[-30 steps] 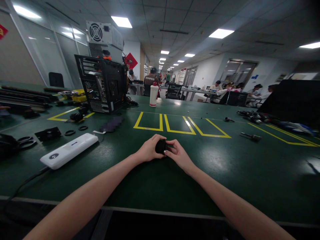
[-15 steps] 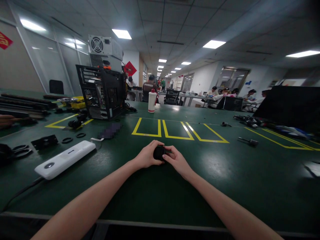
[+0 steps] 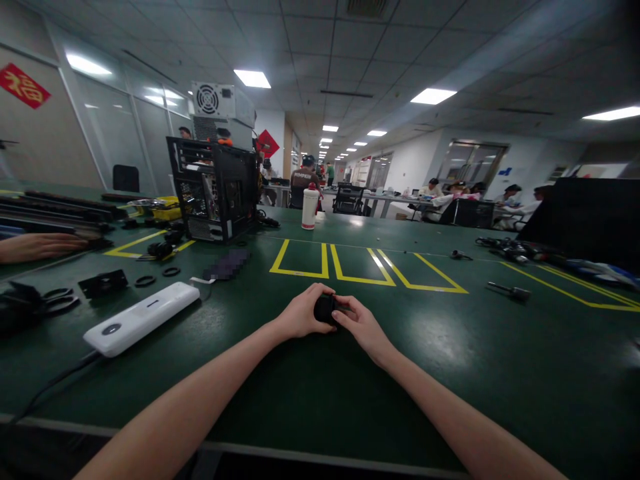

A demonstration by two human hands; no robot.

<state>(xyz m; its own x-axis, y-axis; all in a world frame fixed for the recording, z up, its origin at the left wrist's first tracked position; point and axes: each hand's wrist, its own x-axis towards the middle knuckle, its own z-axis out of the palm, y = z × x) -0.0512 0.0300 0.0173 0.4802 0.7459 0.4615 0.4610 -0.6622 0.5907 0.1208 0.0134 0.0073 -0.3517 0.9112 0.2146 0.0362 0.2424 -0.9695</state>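
Between my two hands is a small black object (image 3: pixel 325 309), too dark for me to make out its kind. My left hand (image 3: pixel 306 312) wraps around its left side, thumb below and fingers above. From the right, my right hand (image 3: pixel 361 322) pinches it with thumb and fingertips. Both hands are low over the green table (image 3: pixel 280 393), in front of the yellow taped outlines (image 3: pixel 300 273). The fingers hide much of the object's edges.
To the left lie a white power strip (image 3: pixel 145 319), black rings (image 3: pixel 145 281) and a black plate (image 3: pixel 103 284). Behind stand an open computer case (image 3: pixel 215 190) and a white bottle (image 3: pixel 309 208). Another person's hand (image 3: pixel 43 247) rests at far left. A dark cylindrical tool (image 3: pixel 510 291) lies right.
The whole view has shifted slightly, so things appear a little further right and lower. More of the other person's hand shows at left. My hands keep their grip on the black object.
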